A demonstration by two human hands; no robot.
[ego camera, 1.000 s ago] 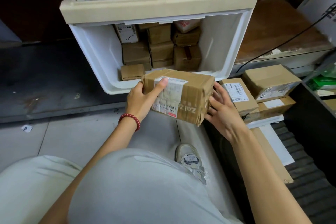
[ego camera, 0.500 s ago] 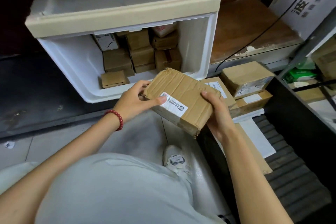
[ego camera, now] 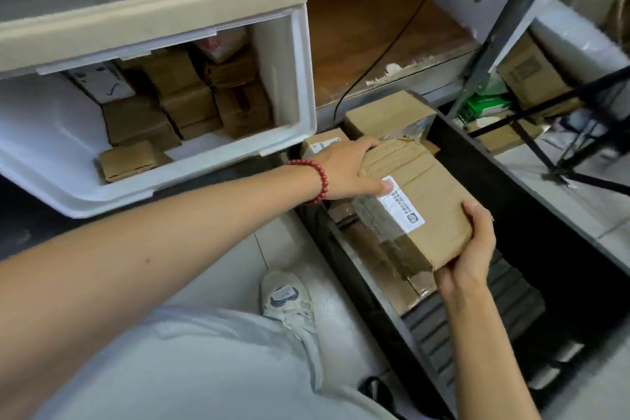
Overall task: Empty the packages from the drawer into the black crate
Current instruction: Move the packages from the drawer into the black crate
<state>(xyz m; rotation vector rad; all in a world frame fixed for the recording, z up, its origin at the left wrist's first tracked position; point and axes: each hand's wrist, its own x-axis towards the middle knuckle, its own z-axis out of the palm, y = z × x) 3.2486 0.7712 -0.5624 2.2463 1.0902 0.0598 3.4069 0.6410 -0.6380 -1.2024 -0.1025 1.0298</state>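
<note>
I held the package [ego camera: 419, 201] over the black crate [ego camera: 531, 215], its long axis running far-left to near-right. My left grip [ego camera: 344, 169] clasped its far end and my right grip [ego camera: 474, 249] cupped its near corner. The crate's floor lay straight below.

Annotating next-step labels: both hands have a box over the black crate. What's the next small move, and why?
Probably lower the box and let go. The left hand and right hand grip its opposite ends, and it hangs within the black crate, just in front of the packages lying there.
</note>
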